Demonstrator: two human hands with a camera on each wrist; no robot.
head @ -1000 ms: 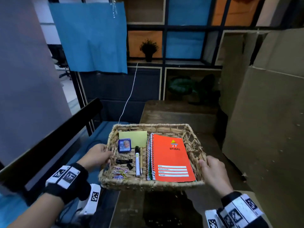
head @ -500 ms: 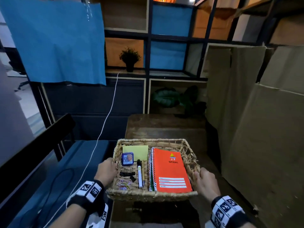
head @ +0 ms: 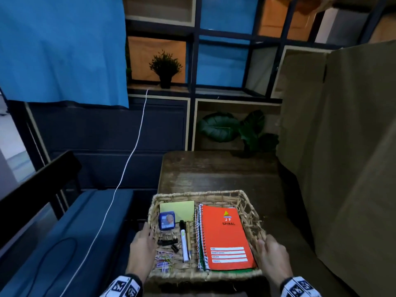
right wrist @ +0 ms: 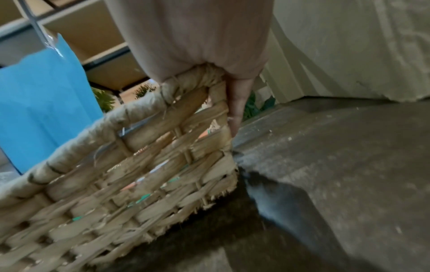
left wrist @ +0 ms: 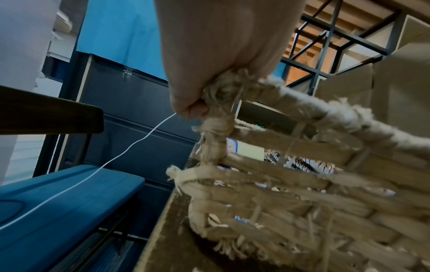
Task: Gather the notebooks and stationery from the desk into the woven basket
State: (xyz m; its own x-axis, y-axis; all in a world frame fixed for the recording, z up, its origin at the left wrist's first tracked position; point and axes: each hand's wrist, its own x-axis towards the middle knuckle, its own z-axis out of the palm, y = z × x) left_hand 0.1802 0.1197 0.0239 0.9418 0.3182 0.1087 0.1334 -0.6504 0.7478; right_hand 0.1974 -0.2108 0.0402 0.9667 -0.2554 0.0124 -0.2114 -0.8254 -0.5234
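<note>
Over desk (head: 214, 168) edge, woven basket (head: 199, 195) now lower, both hands' fingers still gripping rim

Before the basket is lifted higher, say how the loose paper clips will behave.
The paper clips look small and light, so they would probably slide if the woven basket tilts. The weave shows gaps in the left wrist view; some might slip through.

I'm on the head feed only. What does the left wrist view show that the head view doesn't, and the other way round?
Left wrist only: the woven basket's outer left wall from below, its frayed strands, and the desk edge under it.

Head only: the basket's contents from above, namely the orange spiral notebook, yellow sticky pad, marker, binder clips and paper clips, plus the right hand on the opposite rim.

Both: the left hand gripping the left rim, and the white cable.
</note>
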